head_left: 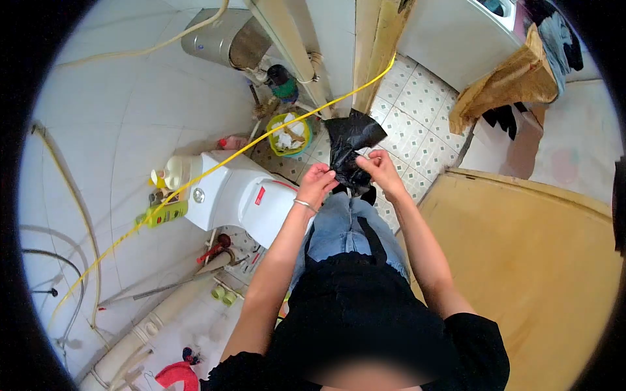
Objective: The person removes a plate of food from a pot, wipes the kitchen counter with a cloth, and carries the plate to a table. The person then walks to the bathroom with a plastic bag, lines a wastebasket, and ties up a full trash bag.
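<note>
A black plastic bag (355,133) hangs crumpled between my two hands, in front of my jeans. With its fingertips pinched, my left hand (317,182) grips the bag's near left edge; a bracelet circles that wrist. My right hand (381,171) pinches the bag's right side between thumb and fingers. The bag's far end spreads out flat and wide over the tiled floor. Just beyond it on the left stands a yellow-rimmed waste bin (274,144) holding crumpled white paper.
To my left is a white toilet (244,199), with bottles on its tank. A yellow hose (261,138) runs diagonally across the view. A wooden door (521,260) stands at my right. Brown cardboard (508,81) and clothes lie near a white appliance (450,36).
</note>
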Tool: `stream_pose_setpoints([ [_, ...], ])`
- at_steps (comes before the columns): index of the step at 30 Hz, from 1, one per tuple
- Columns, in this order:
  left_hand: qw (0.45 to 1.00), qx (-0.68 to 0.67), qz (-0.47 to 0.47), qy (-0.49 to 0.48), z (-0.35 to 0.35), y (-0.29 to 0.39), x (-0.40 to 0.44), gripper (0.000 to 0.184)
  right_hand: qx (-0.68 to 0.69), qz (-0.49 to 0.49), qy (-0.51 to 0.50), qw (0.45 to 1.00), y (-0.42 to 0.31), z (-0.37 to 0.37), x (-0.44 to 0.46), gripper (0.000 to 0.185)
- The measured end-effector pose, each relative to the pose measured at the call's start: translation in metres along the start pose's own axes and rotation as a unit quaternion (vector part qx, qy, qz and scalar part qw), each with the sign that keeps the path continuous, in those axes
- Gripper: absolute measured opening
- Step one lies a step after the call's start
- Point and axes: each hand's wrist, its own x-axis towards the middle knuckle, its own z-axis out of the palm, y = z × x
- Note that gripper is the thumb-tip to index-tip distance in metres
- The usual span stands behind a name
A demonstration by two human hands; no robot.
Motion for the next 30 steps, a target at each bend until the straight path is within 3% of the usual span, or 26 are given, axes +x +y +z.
stream_pose_setpoints([
  [1, 1.0, 0.002, -0.008, 0.004, 0.006, -0.002, 0.003, 0.014, -0.008, -0.075, -0.025, 0.997, 0.01, 0.002, 0.004, 0.047],
  [2, 1.0, 0.002, -0.004, 0.003, 0.011, -0.006, 0.004, 0.014, -0.018, -0.092, -0.024, 0.995, 0.011, 0.002, 0.002, 0.038],
  [4, 0.984, -0.169, -0.014, -0.047, 0.024, -0.009, -0.006, 0.013, -0.105, -0.114, 0.036, 0.987, 0.037, -0.011, 0.017, 0.023],
  [5, 0.974, -0.217, -0.016, -0.057, 0.022, -0.011, -0.005, 0.013, -0.164, -0.187, 0.132, 0.96, 0.058, -0.019, 0.029, 0.011],
  [6, 0.973, -0.224, -0.008, -0.052, 0.023, -0.007, -0.01, 0.013, -0.221, -0.15, 0.228, 0.937, 0.062, -0.033, 0.036, 0.006],
  [7, 0.977, -0.196, -0.021, -0.084, 0.023, 0.0, -0.019, 0.013, -0.025, 0.038, 0.215, 0.976, 0.061, -0.053, 0.038, 0.004],
  [8, 0.978, -0.168, -0.033, -0.116, 0.023, 0.004, -0.026, 0.014, 0.153, 0.098, 0.11, 0.977, 0.094, -0.091, 0.057, 0.007],
  [9, 0.992, -0.104, -0.029, -0.06, 0.022, 0.002, -0.034, 0.016, 0.327, 0.164, 0.193, 0.91, 0.106, -0.111, 0.066, 0.011],
  [10, 0.997, -0.004, -0.03, -0.066, 0.017, 0.004, -0.043, 0.021, 0.4, 0.15, 0.217, 0.878, 0.124, -0.134, 0.076, 0.014],
  [11, 0.987, 0.153, 0.002, -0.047, 0.005, -0.003, -0.046, 0.022, 0.425, 0.184, 0.214, 0.86, 0.126, -0.159, 0.078, 0.017],
  [12, 0.951, 0.307, 0.032, -0.024, -0.011, -0.016, -0.045, 0.023, 0.395, 0.189, 0.197, 0.877, 0.107, -0.168, 0.069, 0.018],
  [13, 0.953, 0.301, 0.037, -0.017, -0.029, -0.03, -0.041, 0.023, 0.362, 0.151, 0.156, 0.907, 0.089, -0.163, 0.062, 0.018],
  [15, 0.888, 0.405, 0.073, 0.206, -0.064, -0.055, -0.031, 0.021, 0.286, 0.052, 0.072, 0.954, 0.056, -0.138, 0.048, 0.02],
  [16, 0.828, 0.448, 0.135, 0.308, -0.075, -0.06, -0.03, 0.024, 0.243, -0.009, 0.03, 0.969, 0.042, -0.125, 0.043, 0.023],
  [17, 0.8, 0.429, 0.15, 0.392, -0.087, -0.06, -0.03, 0.018, 0.236, 0.003, 0.013, 0.972, 0.024, -0.105, 0.035, 0.026],
  [18, 0.844, 0.234, 0.076, 0.476, -0.122, -0.073, -0.018, 0.019, 0.159, 0.008, -0.021, 0.987, 0.025, -0.096, 0.036, 0.029],
  [19, 0.871, -0.019, 0.024, 0.49, -0.111, -0.048, -0.039, 0.023, 0.157, 0.014, -0.043, 0.987, 0.009, -0.082, 0.024, 0.029],
  [20, 0.855, 0.031, 0.028, 0.517, -0.141, -0.057, -0.038, 0.024, 0.155, 0.02, -0.064, 0.986, -0.008, -0.069, 0.013, 0.03],
  [22, 0.867, -0.097, -0.001, 0.49, -0.164, -0.058, -0.052, 0.019, 0.224, 0.079, -0.103, 0.966, 0.0, -0.046, 0.025, 0.033],
  [24, 0.821, -0.326, -0.05, 0.465, -0.182, -0.068, -0.056, 0.015, 0.315, 0.157, -0.085, 0.932, 0.002, -0.017, 0.033, 0.036],
  [26, 0.799, -0.355, -0.057, 0.481, -0.205, -0.084, -0.064, 0.016, 0.32, 0.182, -0.154, 0.917, -0.009, 0.014, 0.032, 0.038],
  [28, 0.779, -0.237, -0.062, 0.578, -0.207, -0.095, -0.091, 0.016, 0.319, 0.213, -0.225, 0.896, -0.022, 0.045, 0.023, 0.04],
  [29, 0.795, 0.07, -0.068, 0.599, -0.205, -0.104, -0.109, 0.016, 0.321, 0.214, -0.27, 0.882, -0.028, 0.06, 0.018, 0.042],
  [30, 0.684, 0.429, -0.086, 0.583, -0.193, -0.1, -0.129, 0.02, 0.322, 0.215, -0.315, 0.867, -0.03, 0.073, 0.016, 0.044],
])
